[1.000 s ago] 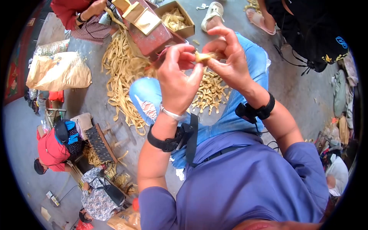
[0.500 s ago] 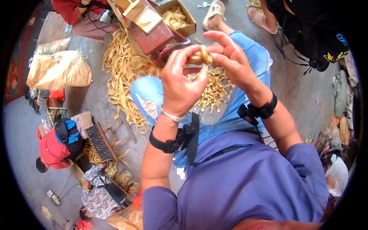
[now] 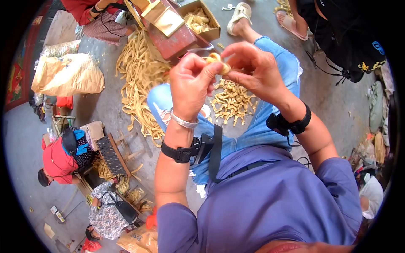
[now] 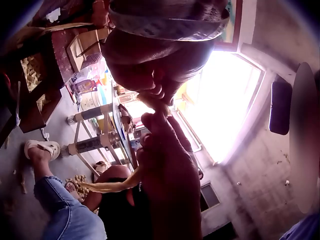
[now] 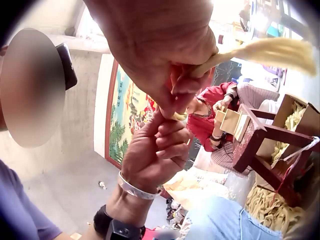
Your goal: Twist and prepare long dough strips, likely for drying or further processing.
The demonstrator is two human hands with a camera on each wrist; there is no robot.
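A small tan, folded strip (image 3: 225,68) is held between both hands above the lap in the head view. The left hand (image 3: 187,86) pinches one side of it between thumb and curled fingers. On its other side the right hand (image 3: 258,71) pinches it with thumb and fingertips. From the right hand (image 5: 160,50) a loose tan tail (image 5: 270,52) sticks out in the right wrist view. That tail (image 4: 112,186) also shows in the left wrist view. Fingers cover much of the folded part. Below the hands lies a pile of short knotted tan pieces (image 3: 234,101).
Long tan strips (image 3: 139,84) lie heaped on the floor left of the knees. A red bench (image 3: 173,42) with a wooden block (image 3: 163,19) stands ahead, beside a cardboard box (image 3: 214,33). Other people sit at the left, and someone in black (image 3: 337,38) is at the upper right.
The strip's loop, upright between the fingers half a second ago, is now lower and mostly covered. The left wrist has turned, and the right fingers are more curled.
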